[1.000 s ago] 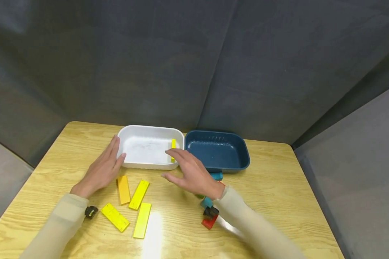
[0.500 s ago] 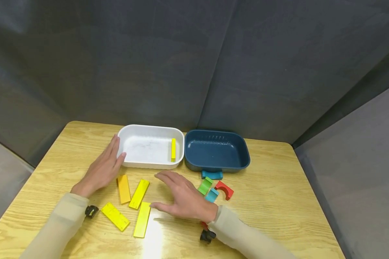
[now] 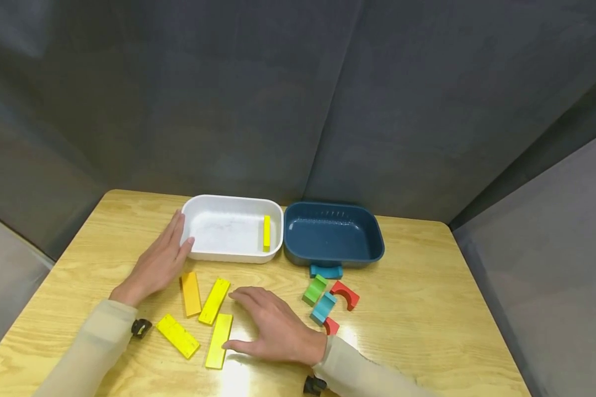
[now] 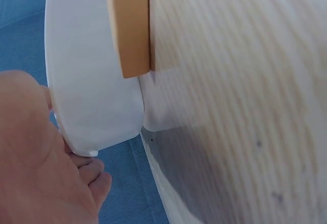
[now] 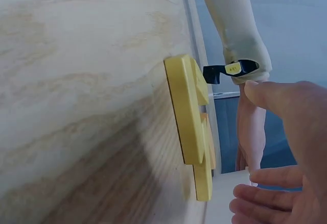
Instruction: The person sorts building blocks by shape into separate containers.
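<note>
Yellow flat wooden plank (image 3: pixel 218 340), the one nearest the person, lies flat on the light wood-grain table (image 3: pixel 427 309), just left of the right hand (image 3: pixel 273 328). That hand hovers low over the table with fingers spread and relaxed, gripping nothing; its thumb tip is at the plank's right edge, contact uncertain. The right wrist view shows the same plank (image 5: pixel 185 109) edge-on, the open palm (image 5: pixel 286 147) beside it.

Left hand (image 3: pixel 156 262) rests flat with straight fingers, fingertips touching the left end of the white rectangular plastic tray (image 3: pixel 198 251). The left wrist view confirms the fingers (image 4: pixel 84 173) against the tray's rim (image 4: pixel 92 81).

Other planks on the table: an orange plank (image 3: pixel 191 294) beside the left hand, a second yellow plank (image 3: pixel 214 300) angled just right of it, and a third yellow plank (image 3: pixel 177 335) near the left sleeve. One narrow yellow block (image 3: pixel 266 232) lies inside the white tray at its right end.

Dark blue rectangular plastic tray (image 3: pixel 372 253) sits touching or just beside the white tray, on its right. In front of it: a teal arch block (image 3: pixel 325 271), a green arch block (image 3: pixel 314 290), a light blue arch block (image 3: pixel 323 307), a red arch block (image 3: pixel 345 294), and a small red piece (image 3: pixel 330 326) by the right wrist.
</note>
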Motion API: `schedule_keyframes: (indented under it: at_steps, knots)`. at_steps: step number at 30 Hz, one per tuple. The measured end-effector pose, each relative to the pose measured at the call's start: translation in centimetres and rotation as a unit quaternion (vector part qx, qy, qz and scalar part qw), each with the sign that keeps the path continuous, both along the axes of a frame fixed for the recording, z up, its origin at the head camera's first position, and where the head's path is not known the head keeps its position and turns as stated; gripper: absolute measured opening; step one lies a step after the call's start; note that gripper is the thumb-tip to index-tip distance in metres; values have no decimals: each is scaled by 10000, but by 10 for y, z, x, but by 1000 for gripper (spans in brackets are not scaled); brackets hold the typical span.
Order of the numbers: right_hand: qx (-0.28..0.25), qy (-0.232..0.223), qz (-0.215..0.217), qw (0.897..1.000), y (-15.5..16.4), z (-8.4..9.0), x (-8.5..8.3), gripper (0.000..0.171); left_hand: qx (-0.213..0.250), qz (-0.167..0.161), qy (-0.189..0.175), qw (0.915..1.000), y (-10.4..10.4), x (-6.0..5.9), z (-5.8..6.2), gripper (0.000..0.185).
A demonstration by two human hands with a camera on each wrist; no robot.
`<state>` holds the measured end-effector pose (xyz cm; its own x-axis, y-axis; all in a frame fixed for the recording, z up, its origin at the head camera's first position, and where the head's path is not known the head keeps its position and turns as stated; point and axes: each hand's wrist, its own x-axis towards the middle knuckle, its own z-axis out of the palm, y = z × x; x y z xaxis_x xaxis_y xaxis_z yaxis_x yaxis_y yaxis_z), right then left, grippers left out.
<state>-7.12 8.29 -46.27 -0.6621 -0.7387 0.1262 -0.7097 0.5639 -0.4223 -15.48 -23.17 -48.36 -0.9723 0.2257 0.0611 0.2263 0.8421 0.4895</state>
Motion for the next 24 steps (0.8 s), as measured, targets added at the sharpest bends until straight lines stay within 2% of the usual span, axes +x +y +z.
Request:
schedule_keyframes:
  at_steps: [7,14,24]
  knots:
    - [83,77,-81,9999,-1,-5,9,89,27,-46,60,10000,0,1,-1,75]
    - [147,169,16,9997,-3,-10,17,88,74,-98,25,9999,-1,1,-2,74]
    - [118,318,-36,9994,-5,-14,21,91,55,-59,92,9999,0,1,-2,75]
